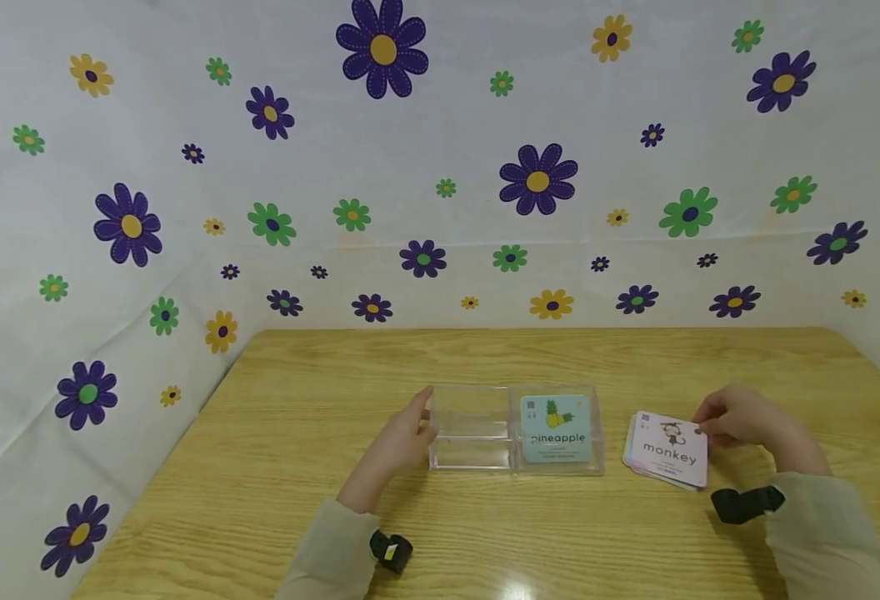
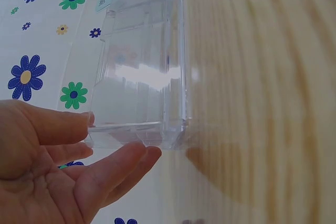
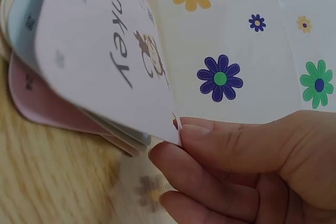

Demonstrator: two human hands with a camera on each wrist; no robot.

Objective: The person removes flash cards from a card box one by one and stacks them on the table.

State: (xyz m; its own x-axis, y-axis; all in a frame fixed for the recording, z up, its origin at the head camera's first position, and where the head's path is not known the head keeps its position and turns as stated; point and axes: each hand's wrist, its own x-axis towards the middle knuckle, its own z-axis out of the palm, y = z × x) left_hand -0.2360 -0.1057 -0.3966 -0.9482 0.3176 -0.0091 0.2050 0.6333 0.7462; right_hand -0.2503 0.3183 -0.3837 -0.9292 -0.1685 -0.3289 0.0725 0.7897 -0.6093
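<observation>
A clear plastic box (image 1: 472, 454) with two compartments stands on the table. In its right compartment lies a pineapple card (image 1: 556, 429). My left hand (image 1: 404, 435) is at the box's left end, with fairly straight fingers (image 2: 113, 171) against the end wall in the left wrist view. To the right of the box is a stack of cards (image 3: 47, 98), topped by a pale monkey card (image 1: 671, 450). My right hand (image 1: 743, 423) pinches that card's corner between thumb and finger. The right wrist view shows the monkey card tilted up from the cards below.
The wooden table (image 1: 320, 383) carries the box and the stack. A white cloth (image 1: 440, 150) printed with flowers hangs behind and at the sides. Each wrist wears a black camera, one at the left sleeve (image 1: 335, 542) and one at the right sleeve (image 1: 822, 525).
</observation>
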